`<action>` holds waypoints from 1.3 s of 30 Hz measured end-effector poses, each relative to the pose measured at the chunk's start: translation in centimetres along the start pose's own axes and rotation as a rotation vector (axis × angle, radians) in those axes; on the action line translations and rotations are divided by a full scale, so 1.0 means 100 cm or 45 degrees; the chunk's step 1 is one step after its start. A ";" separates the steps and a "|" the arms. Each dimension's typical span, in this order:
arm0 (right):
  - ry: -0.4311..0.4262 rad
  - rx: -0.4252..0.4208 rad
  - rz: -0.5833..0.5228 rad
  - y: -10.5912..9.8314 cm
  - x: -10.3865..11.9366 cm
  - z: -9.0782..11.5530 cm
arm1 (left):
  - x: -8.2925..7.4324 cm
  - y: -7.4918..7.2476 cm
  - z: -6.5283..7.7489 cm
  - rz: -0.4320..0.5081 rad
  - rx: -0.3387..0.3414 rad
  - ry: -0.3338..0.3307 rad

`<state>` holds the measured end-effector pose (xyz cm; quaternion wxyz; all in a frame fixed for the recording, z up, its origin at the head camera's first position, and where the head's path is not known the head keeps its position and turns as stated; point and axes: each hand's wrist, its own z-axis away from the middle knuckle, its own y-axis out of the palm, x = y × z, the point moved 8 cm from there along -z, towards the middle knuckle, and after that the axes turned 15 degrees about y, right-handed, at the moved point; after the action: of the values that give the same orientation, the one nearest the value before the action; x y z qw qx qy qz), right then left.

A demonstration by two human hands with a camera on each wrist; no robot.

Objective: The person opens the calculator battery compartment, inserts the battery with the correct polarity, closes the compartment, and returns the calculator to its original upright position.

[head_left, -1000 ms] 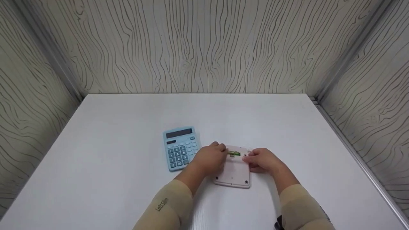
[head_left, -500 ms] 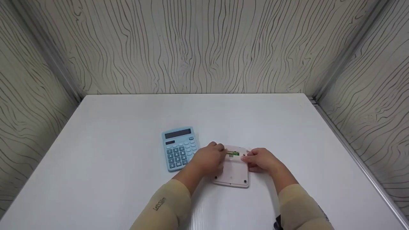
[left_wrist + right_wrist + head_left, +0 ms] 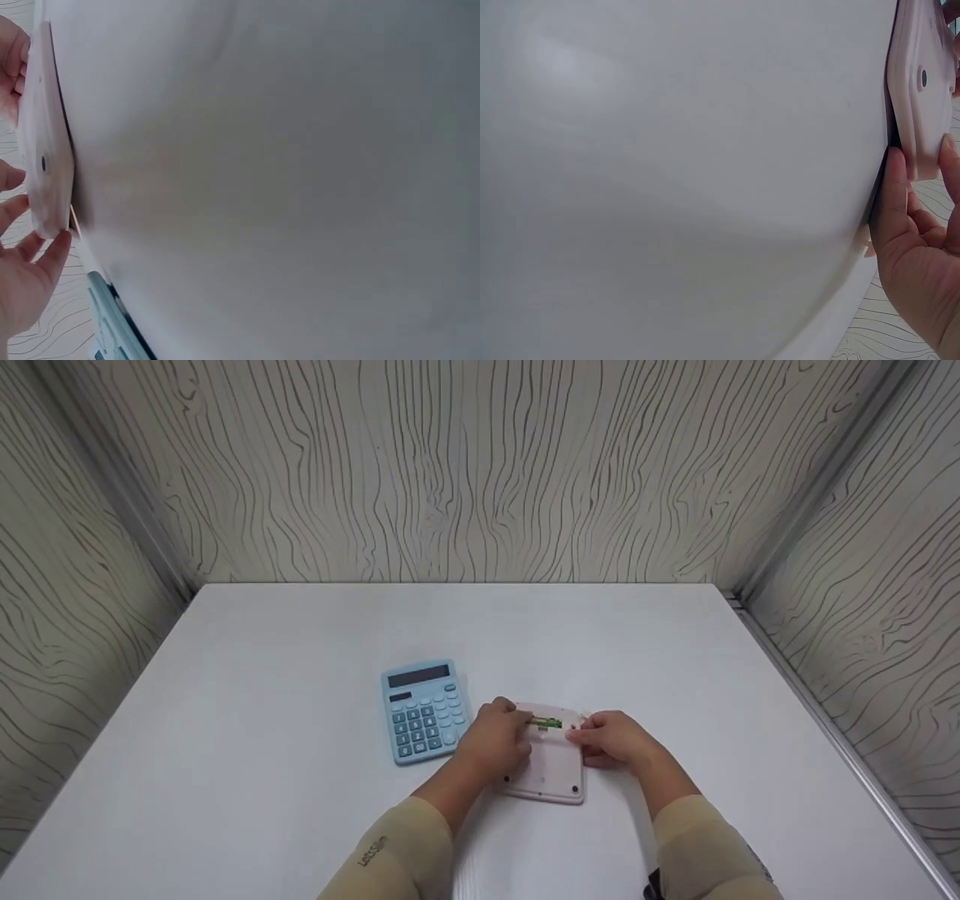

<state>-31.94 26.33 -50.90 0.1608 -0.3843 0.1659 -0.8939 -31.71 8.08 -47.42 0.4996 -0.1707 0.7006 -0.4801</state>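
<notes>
A pale pink calculator (image 3: 551,765) lies face down on the white table, its back with small dark feet turned up. Near its far end is an open slot with a green piece (image 3: 553,723) inside. My left hand (image 3: 491,742) holds the calculator's left side, with fingertips at the slot's left end covering part of it. In the left wrist view, fingers of the left hand (image 3: 30,277) wrap the pink edge. My right hand (image 3: 615,739) pinches the right edge, thumb on the back and fingers at the side. The right wrist view shows the right hand's thumb and fingers on a pink corner (image 3: 922,142).
Just left of the left hand, a light blue calculator (image 3: 424,712) lies face up, its screen toward the back. A wood-patterned wall (image 3: 450,472) rises behind the white table (image 3: 262,697), with side walls at left and right. A dark object (image 3: 652,885) shows beside the right sleeve.
The left hand's fingers have shifted slightly at the slot, and its thumb now shows lower on the calculator's back. The right hand keeps its hold. Both calculators stay in place.
</notes>
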 end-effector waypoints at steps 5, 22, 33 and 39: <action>-0.003 0.003 0.010 0.000 -0.001 0.000 | 0.003 -0.001 0.003 0.181 -0.089 -0.096; 0.008 -0.006 0.057 0.000 0.001 0.002 | 0.020 0.005 0.007 0.325 -0.133 -0.278; -0.012 -0.074 0.167 -0.001 0.007 0.006 | 0.024 0.005 0.006 0.397 -0.123 -0.347; -0.071 -0.147 0.309 -0.003 0.015 0.011 | 0.023 0.006 0.006 0.397 -0.119 -0.362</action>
<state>-32.15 25.77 -49.16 0.2499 -0.3948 0.2578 -0.8457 -32.07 6.41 -49.21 0.6532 -0.1495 0.6624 -0.3350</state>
